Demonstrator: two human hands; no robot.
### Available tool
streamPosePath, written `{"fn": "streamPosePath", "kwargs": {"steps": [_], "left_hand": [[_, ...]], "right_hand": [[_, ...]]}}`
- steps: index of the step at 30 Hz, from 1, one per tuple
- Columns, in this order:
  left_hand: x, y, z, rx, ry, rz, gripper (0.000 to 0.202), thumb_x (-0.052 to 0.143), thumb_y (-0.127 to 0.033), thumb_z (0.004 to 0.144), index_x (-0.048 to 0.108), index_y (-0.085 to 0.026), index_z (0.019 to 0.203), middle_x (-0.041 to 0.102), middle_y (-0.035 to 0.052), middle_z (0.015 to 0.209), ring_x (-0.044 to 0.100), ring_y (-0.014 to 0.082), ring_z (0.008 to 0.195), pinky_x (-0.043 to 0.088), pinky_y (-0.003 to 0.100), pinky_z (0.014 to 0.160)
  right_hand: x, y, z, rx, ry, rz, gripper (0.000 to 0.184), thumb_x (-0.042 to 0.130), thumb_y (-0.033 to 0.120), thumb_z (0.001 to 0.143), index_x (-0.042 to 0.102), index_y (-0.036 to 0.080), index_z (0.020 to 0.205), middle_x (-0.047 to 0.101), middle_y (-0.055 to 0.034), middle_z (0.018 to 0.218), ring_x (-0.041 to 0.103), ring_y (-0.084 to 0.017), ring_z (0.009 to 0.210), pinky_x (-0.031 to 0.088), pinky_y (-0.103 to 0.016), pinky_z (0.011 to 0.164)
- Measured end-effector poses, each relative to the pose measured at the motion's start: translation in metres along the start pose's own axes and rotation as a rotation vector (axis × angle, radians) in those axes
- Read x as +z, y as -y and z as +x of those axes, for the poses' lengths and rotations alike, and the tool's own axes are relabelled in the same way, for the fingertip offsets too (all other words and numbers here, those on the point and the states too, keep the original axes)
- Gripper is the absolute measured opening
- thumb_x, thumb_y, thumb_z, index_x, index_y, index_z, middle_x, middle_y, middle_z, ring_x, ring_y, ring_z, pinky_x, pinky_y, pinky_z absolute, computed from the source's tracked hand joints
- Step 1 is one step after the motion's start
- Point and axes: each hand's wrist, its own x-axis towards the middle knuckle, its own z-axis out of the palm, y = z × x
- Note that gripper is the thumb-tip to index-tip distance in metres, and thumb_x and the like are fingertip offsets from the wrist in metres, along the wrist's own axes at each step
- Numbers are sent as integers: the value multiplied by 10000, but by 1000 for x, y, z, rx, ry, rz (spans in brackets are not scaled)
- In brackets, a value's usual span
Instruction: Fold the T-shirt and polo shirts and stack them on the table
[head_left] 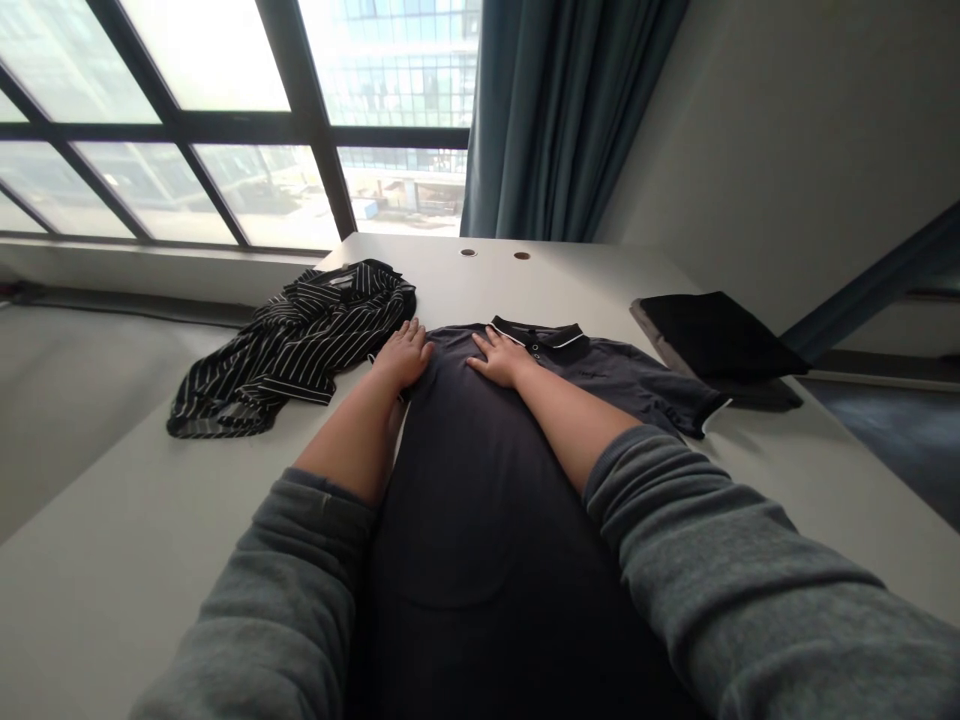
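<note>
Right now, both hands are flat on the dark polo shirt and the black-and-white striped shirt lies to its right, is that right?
No: the black-and-white striped shirt lies left of the dark polo shirt, not right, as the head view shows. The left hand and right hand are flat on it.

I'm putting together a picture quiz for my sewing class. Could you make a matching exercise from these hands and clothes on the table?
Things:
1. left hand
2. right hand
3. striped shirt
4. folded black cloth

Places:
A. crumpled on the table, left of the polo
B. flat on the dark polo shirt, just below its collar
C. at the table's right side, past the polo's sleeve
D. flat on the polo's side nearest the striped shirt

Pairs: 1-D, 2-B, 3-A, 4-C
</note>
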Motion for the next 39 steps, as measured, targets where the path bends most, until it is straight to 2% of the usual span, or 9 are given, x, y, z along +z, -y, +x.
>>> {"fn": "streamPosePath", "kwargs": {"steps": [3,7,19,24,28,31,34,36,39], "left_hand": [[1,-1,-13,67,40,-35,700,181,-463,1109,260,-71,1684,170,134,1770,149,236,1644,155,365,1325],[8,10,-27,70,176,-32,689,197,-502,1105,238,-161,1703,172,87,1773,113,245,1649,143,444,1329],[6,36,-36,86,128,25,653,299,-421,1098,316,-109,1671,235,133,1754,195,242,1634,182,367,1322],[8,40,-46,-44,101,48,667,284,-472,1098,318,-131,1671,236,139,1754,207,266,1632,210,404,1315],[6,39,-55,-137,120,61,714,230,-497,1102,274,-77,1678,187,157,1763,156,274,1642,194,384,1313],[-4,31,-61,-137,99,75,714,237,-470,1100,304,-25,1656,215,196,1748,173,286,1638,195,386,1313],[-17,7,-72,-78,-25,83,690,230,-438,1099,332,-30,1646,245,192,1740,183,285,1637,189,414,1322],[-23,-16,-83,39,-96,74,682,229,-452,1098,333,-75,1656,252,158,1745,187,263,1637,179,419,1329],[-21,-53,-104,243,-43,60,703,282,-514,1083,347,-120,1662,242,125,1751,184,258,1637,159,412,1339]], "right_hand": [[1,0,1,-5,-8,2,883,312,803,988,212,310,1714,82,-65,1793,171,-363,1628,212,-533,1304],[1,-1,1,-12,-13,9,880,315,794,989,212,307,1714,83,-70,1792,176,-372,1625,220,-563,1296],[0,0,-1,-16,-10,19,865,328,771,999,210,301,1715,86,-75,1792,184,-368,1624,220,-541,1297],[1,-1,0,-25,-10,16,860,326,755,1008,210,281,1716,78,-94,1790,176,-361,1627,233,-544,1292],[1,-1,0,-25,-9,18,862,331,755,1008,211,278,1716,75,-90,1790,165,-342,1632,227,-522,1298],[0,0,-1,-24,-7,28,862,337,751,1007,218,274,1715,77,-85,1790,167,-340,1632,218,-502,1305],[0,-1,-1,-27,-13,35,860,339,750,1005,228,274,1713,81,-79,1789,169,-343,1631,221,-511,1303],[0,-1,0,-28,-18,34,862,336,754,1003,228,277,1713,81,-79,1789,169,-347,1631,226,-528,1299],[1,-1,1,-27,-24,26,860,336,750,1005,220,276,1714,77,-93,1788,171,-349,1630,229,-539,1293]]}}
